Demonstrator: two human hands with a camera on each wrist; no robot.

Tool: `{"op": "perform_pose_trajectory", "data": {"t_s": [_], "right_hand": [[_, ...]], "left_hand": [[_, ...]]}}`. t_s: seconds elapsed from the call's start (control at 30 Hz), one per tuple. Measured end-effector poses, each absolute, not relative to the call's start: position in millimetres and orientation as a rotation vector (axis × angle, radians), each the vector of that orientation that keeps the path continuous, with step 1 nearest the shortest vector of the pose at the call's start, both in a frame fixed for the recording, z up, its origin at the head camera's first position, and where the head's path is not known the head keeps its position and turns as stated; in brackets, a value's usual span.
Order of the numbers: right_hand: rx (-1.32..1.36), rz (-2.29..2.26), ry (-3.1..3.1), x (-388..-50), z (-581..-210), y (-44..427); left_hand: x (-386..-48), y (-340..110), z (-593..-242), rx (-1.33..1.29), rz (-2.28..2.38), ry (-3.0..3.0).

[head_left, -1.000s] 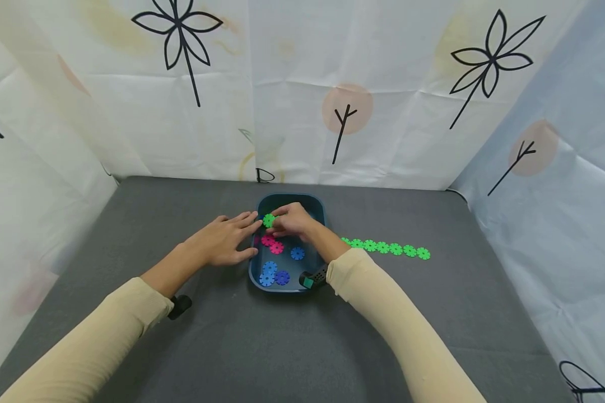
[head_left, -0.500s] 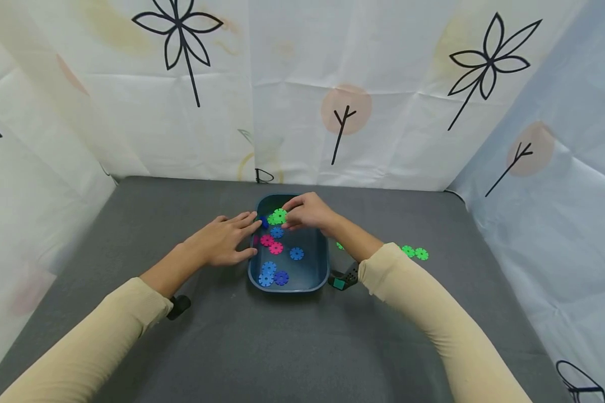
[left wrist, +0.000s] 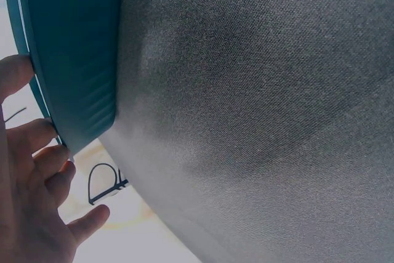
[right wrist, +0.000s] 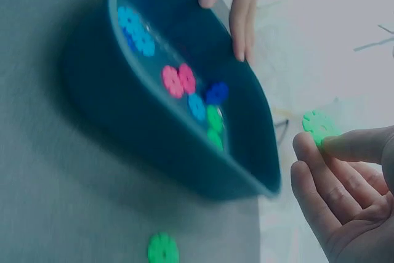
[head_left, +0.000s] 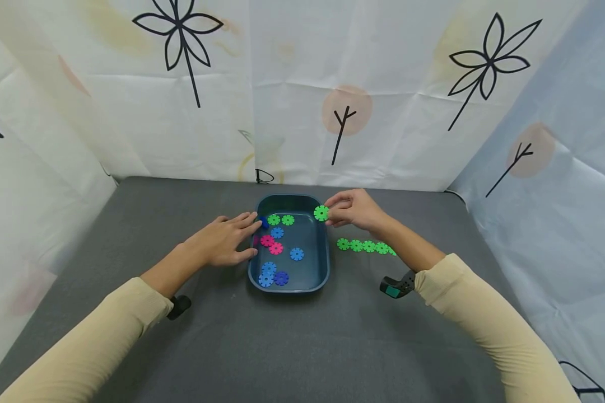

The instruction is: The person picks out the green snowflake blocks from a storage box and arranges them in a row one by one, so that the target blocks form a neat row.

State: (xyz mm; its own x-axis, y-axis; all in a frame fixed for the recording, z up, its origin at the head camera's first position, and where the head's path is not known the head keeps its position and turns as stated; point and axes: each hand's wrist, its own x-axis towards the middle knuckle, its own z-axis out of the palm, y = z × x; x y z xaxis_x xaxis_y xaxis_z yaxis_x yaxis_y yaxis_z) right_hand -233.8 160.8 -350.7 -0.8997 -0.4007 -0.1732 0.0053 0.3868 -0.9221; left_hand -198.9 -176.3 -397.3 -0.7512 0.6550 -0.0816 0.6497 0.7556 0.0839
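Observation:
My right hand (head_left: pixel 357 211) pinches a green notched disc (head_left: pixel 321 213) between thumb and fingertips, just past the right rim of the dark blue tray (head_left: pixel 325 263). The right wrist view shows the same green disc (right wrist: pixel 318 125) at the fingertips. My left hand (head_left: pixel 227 240) lies with straight, spread fingers against the tray's left rim; in the left wrist view its fingers (left wrist: pixel 43 133) touch that edge. Inside the tray lie two green discs (head_left: pixel 288 220), pink discs (head_left: pixel 275 248) and several blue discs (head_left: pixel 296 254).
A row of green discs (head_left: pixel 355 245) lies on the grey table (head_left: pixel 282 347) right of the tray, its right end hidden by my right forearm. A patterned cloth (head_left: pixel 292 112) hangs behind the table.
My right hand has lifted a green disc out of the tray and moved right, past the rim. Two green discs show in the tray behind it. The left hand has stayed put.

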Motion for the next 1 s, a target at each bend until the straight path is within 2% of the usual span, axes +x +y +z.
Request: {"op": "perform_pose_trajectory", "data": {"t_s": [1.0], "right_hand": [[-0.054, -1.578, 2.427, -190, -379, 339]], "left_hand": [[-199, -176, -396, 1.052, 0.061, 2.84]]}}
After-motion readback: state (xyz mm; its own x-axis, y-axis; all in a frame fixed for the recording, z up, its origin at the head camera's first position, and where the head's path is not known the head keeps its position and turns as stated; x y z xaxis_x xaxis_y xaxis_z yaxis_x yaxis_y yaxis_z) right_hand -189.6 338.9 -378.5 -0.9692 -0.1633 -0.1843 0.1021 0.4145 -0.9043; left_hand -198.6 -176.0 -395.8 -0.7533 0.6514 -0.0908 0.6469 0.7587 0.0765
